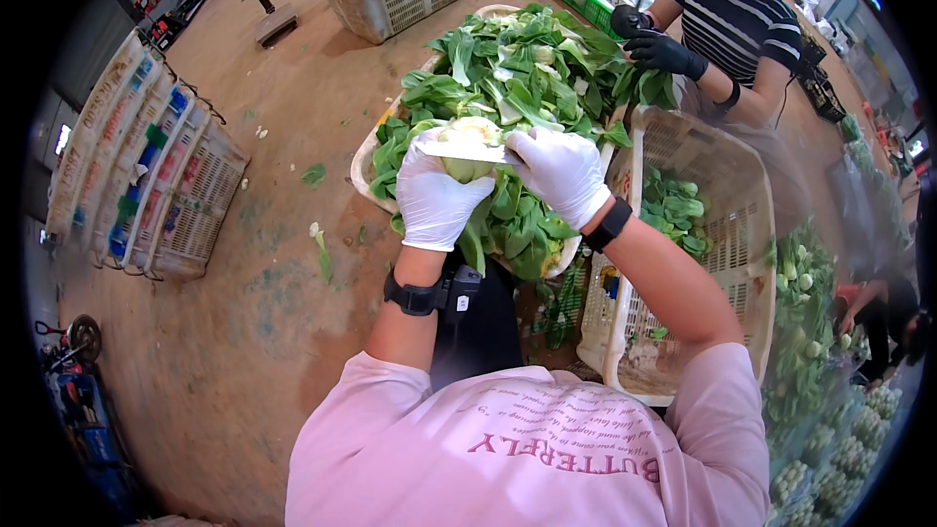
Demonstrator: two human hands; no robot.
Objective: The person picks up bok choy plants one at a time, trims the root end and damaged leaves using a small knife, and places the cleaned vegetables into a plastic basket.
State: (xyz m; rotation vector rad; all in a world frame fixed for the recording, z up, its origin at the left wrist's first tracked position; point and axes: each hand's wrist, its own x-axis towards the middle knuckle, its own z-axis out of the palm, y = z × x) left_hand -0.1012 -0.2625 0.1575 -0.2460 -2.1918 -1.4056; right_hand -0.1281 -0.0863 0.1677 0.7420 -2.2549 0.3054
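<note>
While both forearms are reaching forward over a heap of leafy greens [532,68], the person's white-gloved left hand [436,197] is grasping a pale green vegetable [467,171], its fingers wrapping around the plump base and holding it up over the near part of the heap. The white-gloved right hand [561,171] is gripping a knife [464,151], and its pale, flat blade is running crosswise in front of the vegetable; whether the edge is cutting into it, one cannot tell. Beneath both hands, the greens are filling and overflowing a pale tub [361,168]. Just right of it, a cream plastic crate [745,244] is holding some more green heads [673,207] toward its far end. Across the heap, a co-worker in a striped shirt [737,24] is bringing two black-gloved hands [669,52] close to the leaves at the far right. Off to the left, a row of nested crates [200,181] is standing on the brown floor [244,332], and a loose stalk [320,252] is lying between them and the tub.
</note>
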